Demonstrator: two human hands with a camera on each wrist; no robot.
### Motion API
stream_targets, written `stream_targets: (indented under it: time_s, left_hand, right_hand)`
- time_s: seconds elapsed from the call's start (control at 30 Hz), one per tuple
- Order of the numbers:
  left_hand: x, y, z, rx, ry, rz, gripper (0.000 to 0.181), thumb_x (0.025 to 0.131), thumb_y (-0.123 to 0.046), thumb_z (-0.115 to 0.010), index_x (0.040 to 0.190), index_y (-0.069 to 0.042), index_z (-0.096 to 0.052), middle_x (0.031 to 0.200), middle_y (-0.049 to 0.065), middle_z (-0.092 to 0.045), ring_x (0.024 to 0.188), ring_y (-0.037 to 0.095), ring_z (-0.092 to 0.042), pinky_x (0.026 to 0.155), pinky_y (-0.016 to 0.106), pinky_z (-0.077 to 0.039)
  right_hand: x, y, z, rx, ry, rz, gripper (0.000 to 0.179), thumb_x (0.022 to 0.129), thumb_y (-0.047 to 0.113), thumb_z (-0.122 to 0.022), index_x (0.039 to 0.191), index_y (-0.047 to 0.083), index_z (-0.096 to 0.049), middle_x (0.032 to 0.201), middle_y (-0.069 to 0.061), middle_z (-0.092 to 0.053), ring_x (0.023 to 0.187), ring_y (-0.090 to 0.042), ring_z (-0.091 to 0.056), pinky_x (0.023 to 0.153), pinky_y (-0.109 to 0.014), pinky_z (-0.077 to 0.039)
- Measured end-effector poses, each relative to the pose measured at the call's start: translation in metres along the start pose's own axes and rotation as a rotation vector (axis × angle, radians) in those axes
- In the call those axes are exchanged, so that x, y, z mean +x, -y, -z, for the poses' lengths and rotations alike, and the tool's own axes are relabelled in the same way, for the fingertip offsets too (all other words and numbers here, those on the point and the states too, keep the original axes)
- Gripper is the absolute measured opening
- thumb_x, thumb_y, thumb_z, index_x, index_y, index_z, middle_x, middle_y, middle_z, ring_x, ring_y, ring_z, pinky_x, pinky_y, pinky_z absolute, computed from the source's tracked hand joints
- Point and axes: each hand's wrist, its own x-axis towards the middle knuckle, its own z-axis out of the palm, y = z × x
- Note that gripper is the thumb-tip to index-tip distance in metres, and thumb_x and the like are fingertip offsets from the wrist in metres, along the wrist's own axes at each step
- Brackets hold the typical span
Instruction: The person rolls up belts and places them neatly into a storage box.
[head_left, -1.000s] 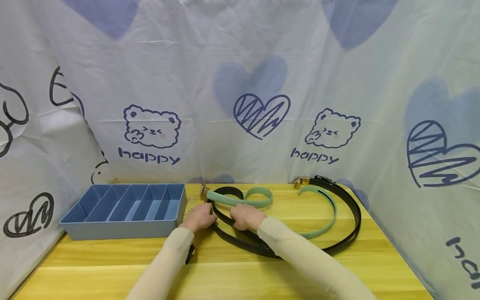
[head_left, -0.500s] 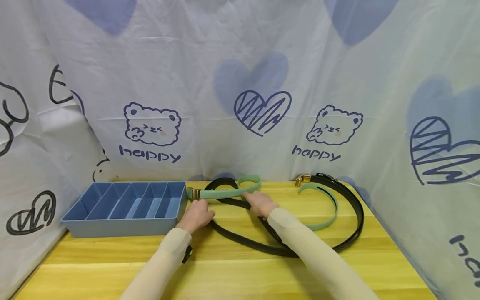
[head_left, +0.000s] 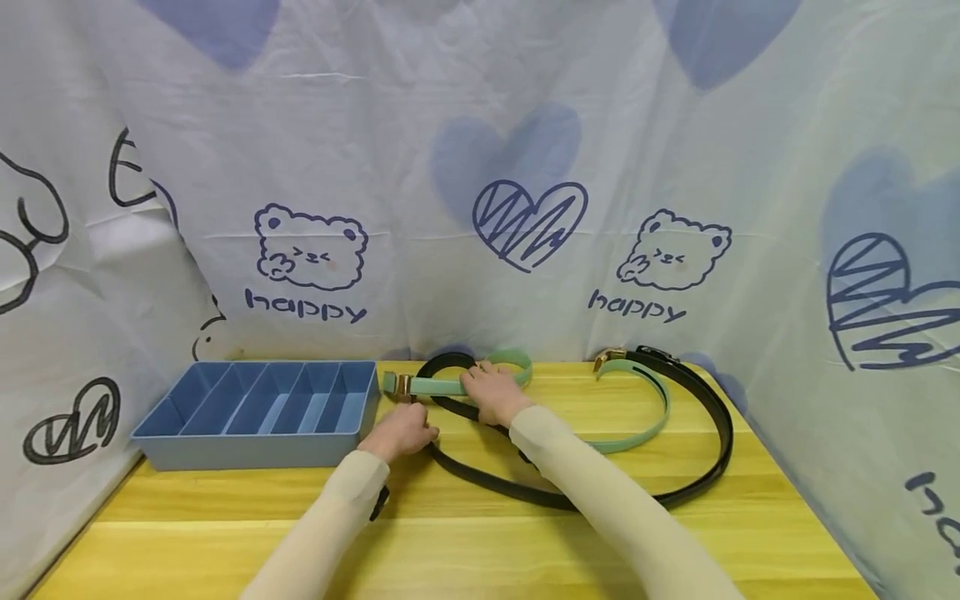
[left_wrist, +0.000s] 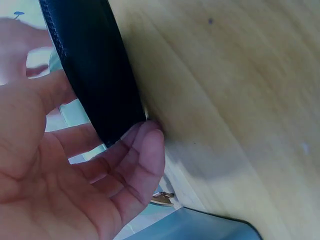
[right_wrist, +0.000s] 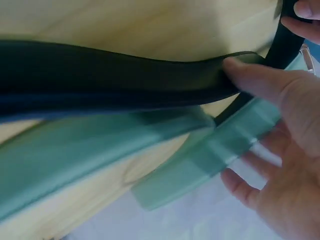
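Observation:
A black belt [head_left: 495,483] winds across the table in long curves. My left hand [head_left: 401,432] is low beside the blue box; in the left wrist view its fingers [left_wrist: 150,150] curl round the edge of the black belt [left_wrist: 95,65]. A mint-green belt [head_left: 438,387] with a gold buckle [head_left: 403,386] lies behind both hands, looped at its right end. My right hand [head_left: 495,393] reaches over this green belt. In the right wrist view the thumb [right_wrist: 250,75] touches the black belt [right_wrist: 125,75], while the spread fingers extend past the green belt [right_wrist: 195,172].
A blue divided box [head_left: 255,454] stands at the left, its compartments facing up. On the right, another stretch of green belt [head_left: 637,440] curves inside the black belt's wide arc, near a second gold buckle [head_left: 609,357]. A printed cloth [head_left: 450,108] hangs behind the table [head_left: 450,550].
The near green belt has shifted back and slightly left. My right hand lifted from the black belt, moved to the green belt's right part, then left over it. My left hand stayed nearly in place.

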Motion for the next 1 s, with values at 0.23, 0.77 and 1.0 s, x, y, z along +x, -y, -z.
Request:
stream_targets:
  time_s: [0.23,0.77,1.0]
  left_hand:
    - [0.000,-0.001,-0.002,-0.025,-0.011,0.010,0.024,0.087,-0.022,-0.068,0.067,-0.011,-0.061,0.059,0.001,-0.050,0.054,0.018,-0.047,0.054,0.029,-0.036]
    - [0.001,0.004,-0.008,-0.052,-0.044,0.004,0.019,0.084,-0.015,-0.066,0.068,-0.010,-0.058,0.060,0.001,-0.049,0.055,0.019,-0.045,0.053,0.029,-0.035]
    - [0.000,-0.001,-0.008,-0.091,-0.051,0.070,0.016,0.090,-0.017,-0.062,0.079,-0.008,-0.055,0.069,0.007,-0.055,0.062,0.023,-0.050,0.058,0.032,-0.038]
  right_hand:
    - [0.023,0.021,-0.003,0.123,-0.014,0.131,0.058,0.095,0.008,-0.062,0.145,0.031,-0.041,0.128,-0.005,-0.059,0.077,-0.021,-0.062,0.067,-0.034,-0.050]
    - [0.028,0.020,-0.001,0.244,-0.101,0.187,0.040,0.092,0.002,-0.064,0.127,0.021,-0.061,0.108,-0.004,-0.069,0.092,-0.021,-0.064,0.078,-0.033,-0.053]
    - [0.021,-0.011,0.006,0.334,-0.155,0.055,0.038,0.094,0.001,-0.062,0.127,0.019,-0.066,0.125,-0.008,-0.060,0.111,-0.027,-0.058,0.095,-0.043,-0.049]
